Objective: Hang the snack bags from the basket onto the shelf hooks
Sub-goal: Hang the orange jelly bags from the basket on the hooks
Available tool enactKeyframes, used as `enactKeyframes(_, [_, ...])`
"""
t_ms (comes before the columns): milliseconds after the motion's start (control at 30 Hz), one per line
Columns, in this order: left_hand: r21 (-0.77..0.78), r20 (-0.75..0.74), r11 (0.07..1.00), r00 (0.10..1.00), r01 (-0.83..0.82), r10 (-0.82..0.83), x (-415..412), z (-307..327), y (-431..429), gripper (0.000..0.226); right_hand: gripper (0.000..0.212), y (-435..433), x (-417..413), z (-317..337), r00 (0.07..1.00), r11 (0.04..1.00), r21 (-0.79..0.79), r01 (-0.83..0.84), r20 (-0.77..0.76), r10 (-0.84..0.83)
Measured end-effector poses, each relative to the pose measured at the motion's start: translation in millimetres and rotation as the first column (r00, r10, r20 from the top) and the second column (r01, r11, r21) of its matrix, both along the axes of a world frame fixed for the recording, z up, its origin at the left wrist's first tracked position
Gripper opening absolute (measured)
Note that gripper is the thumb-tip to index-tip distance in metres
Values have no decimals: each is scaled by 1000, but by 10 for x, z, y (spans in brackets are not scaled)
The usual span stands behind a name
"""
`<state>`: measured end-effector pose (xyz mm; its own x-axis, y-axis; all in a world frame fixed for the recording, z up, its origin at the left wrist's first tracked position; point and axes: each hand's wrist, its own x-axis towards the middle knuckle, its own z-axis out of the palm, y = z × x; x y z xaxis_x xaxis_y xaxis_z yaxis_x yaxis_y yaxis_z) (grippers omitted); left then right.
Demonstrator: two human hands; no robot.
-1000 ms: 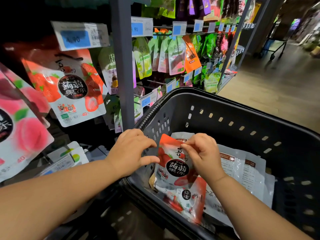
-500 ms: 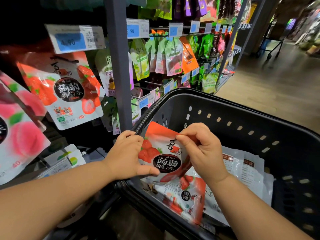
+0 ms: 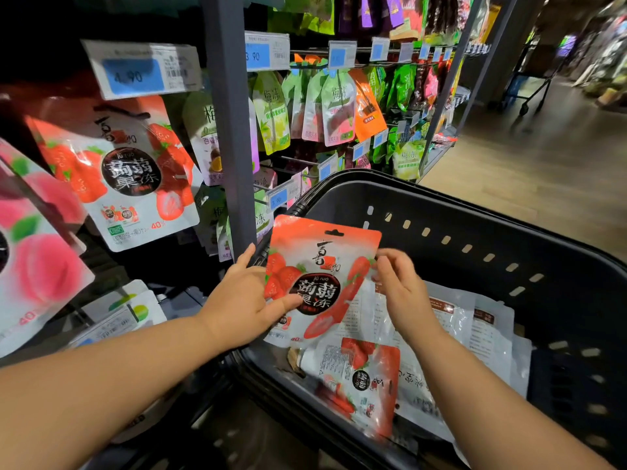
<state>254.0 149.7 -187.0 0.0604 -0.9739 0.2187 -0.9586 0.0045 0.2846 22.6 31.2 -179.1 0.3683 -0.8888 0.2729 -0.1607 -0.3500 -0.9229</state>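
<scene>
One matching red-and-white strawberry pouch hanging on the shelf (image 3: 115, 171). Left hand (image 3: 237, 307) pinching the glossy red-and-white strawberry snack bag (image 3: 319, 283), upright above the black perforated plastic basket (image 3: 475, 232); right hand (image 3: 400, 293) loosely curled, fingertips on its right edge. Several more bags lying inside, count unclear.

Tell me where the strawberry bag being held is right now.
In the head view, the strawberry bag is upright at centre, above the black basket's left rim, held between the left hand and right hand.
</scene>
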Motion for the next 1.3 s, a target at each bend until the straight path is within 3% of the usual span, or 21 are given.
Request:
enactKeyframes(100, [-39, -206, 997, 977, -66, 56, -51, 44, 44, 102, 17, -197, -172, -421, 924, 995, 76, 58, -382, -25])
enactKeyframes(233, [-132, -266, 991, 964, -35, -2, -196, 200, 178, 87, 30, -257, -435, -834, 684, 989, 89, 117, -729, -15])
enactKeyframes(333, [-226, -278, 973, 960, -54, -12, -249, 229, 214, 65, 31, -190, -426, -880, 558, 998, -4, 64, -829, -39])
enactKeyframes(467, [-53, -320, 991, 942, -122, 99, -208, 209, 189, 71, 31, -100, -313, -875, 448, 1000, 19, 14, -894, 11])
enactKeyframes(533, [-42, -352, 991, 930, -128, 105, -215, 227, 182, 65, 31, -85, -299, -898, 424, 997, 75, 10, -903, 64])
enactKeyframes(833, [-10, -374, 992, 921, -126, 113, -249, 275, 192, 54, 28, -86, -378, -807, 560, 932, 323, -166, -747, 359])
enactKeyframes(967, [-17, -367, 992, 924, -122, 107, -218, 253, 173, 51, 28, -112, -325, -645, 717, 837, 498, -228, -496, 490])
enactKeyframes(1200, [-22, -349, 993, 931, -119, 104, -175, 239, 123, 63, 18, -201, -319, -322, 879, 810, 529, -254, -223, 422])
enactKeyframes(1300, [-22, -335, 993, 936, -119, 105, -191, 269, 85, 65, 43, -276, -387, -211, 872, 798, 526, -294, -193, 449])
